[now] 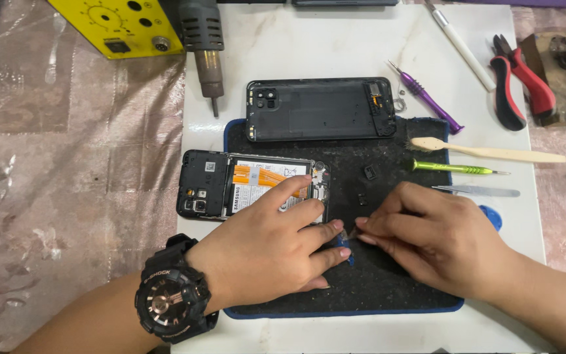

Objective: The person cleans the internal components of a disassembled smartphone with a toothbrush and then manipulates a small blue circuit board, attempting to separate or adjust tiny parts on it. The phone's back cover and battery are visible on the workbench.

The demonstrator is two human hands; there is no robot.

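Observation:
An opened phone (230,183) with its battery and orange ribbon cables exposed lies on a black work mat (388,275). My left hand (263,249), with a black wristwatch on its wrist, rests on the phone's right end, index finger stretched over the battery. My right hand (427,236) lies on the mat beside it, fingertips pinched together and meeting the left fingertips over a tiny part that I cannot make out. The phone's black back cover (319,110) lies inside up behind the phone. Two small black parts (369,172) sit loose on the mat.
Right of the mat lie a green screwdriver (456,168), a cream brush (486,152), tweezers (476,191), a purple screwdriver (427,99), red-handled pliers (522,82) and a white tool (463,47). A hot-air nozzle (206,46) and a yellow device (116,26) stand at the back left.

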